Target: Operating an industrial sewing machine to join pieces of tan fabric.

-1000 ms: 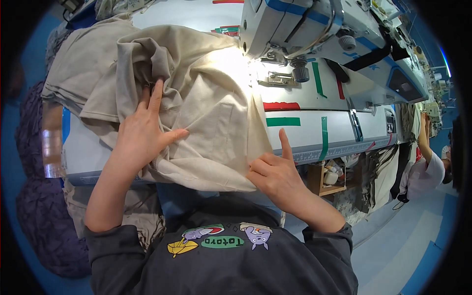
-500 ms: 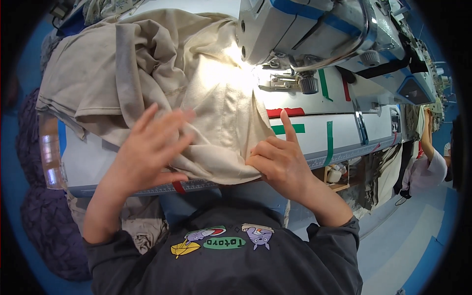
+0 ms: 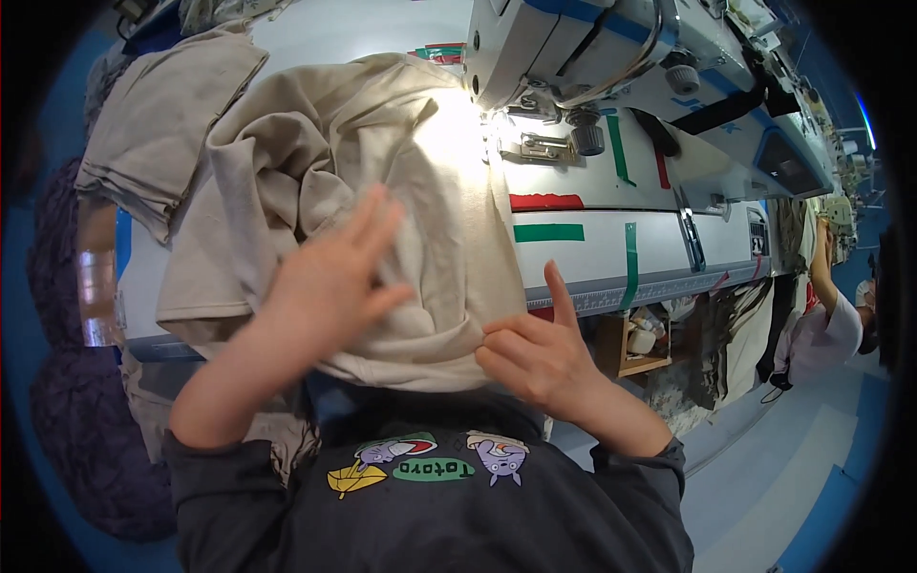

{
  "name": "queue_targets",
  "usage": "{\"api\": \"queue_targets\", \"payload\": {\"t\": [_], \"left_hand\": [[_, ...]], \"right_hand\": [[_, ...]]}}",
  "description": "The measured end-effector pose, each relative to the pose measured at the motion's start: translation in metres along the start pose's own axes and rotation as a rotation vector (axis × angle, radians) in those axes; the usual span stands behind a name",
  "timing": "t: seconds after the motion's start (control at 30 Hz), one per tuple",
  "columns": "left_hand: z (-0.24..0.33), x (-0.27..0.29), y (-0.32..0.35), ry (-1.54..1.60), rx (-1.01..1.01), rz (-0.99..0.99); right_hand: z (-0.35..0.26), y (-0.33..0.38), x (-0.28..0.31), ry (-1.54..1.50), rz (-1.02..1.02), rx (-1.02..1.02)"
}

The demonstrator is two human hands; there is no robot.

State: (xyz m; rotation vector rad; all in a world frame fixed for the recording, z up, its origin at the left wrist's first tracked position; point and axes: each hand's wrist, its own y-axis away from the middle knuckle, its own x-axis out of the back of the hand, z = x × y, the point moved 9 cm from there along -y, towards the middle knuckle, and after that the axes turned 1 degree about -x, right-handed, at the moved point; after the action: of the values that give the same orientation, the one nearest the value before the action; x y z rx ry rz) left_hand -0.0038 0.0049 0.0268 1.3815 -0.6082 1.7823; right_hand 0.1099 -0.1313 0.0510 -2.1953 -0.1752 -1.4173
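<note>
A large beige cloth garment piece [image 3: 468, 258] lies rumpled over the white sewing table [image 3: 650, 234], its near part hanging past the front edge. My right hand [image 3: 540, 358] pinches the near right edge of this cloth, with the index finger pointing up. Over the folds in the middle, my left hand [image 3: 330, 282] is spread open and smeared by motion; whether it touches the cloth I cannot tell. At the far right of the cloth stands the sewing machine [image 3: 573, 48], whose lamp lights the fabric beside the needle area.
Folded beige pieces [image 3: 181, 105] are stacked at the far left. Red tape [image 3: 546, 202] and green tape [image 3: 549, 233] mark the tabletop, with tweezers [image 3: 690, 234] farther right. A wooden box [image 3: 642, 349] sits below. Another person [image 3: 817, 334] works at the right.
The cloth has shifted toward me and spread, separating from the folded stack at the left. My left hand has moved right over it. My right hand keeps its pinch, slightly lower.
</note>
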Motion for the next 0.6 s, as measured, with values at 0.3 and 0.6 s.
{"api": "queue_targets", "payload": {"t": [0.3, 0.6], "left_hand": [[-0.048, 0.01, -0.032, -0.037, 0.161, -0.006], [-0.061, 0.019, -0.053, -0.06, 0.149, 0.119]], "right_hand": [[0.025, -0.016, -0.012, 0.111, -0.16, -0.026], [0.042, -0.035, -0.01, 0.07, -0.138, -0.061]]}}
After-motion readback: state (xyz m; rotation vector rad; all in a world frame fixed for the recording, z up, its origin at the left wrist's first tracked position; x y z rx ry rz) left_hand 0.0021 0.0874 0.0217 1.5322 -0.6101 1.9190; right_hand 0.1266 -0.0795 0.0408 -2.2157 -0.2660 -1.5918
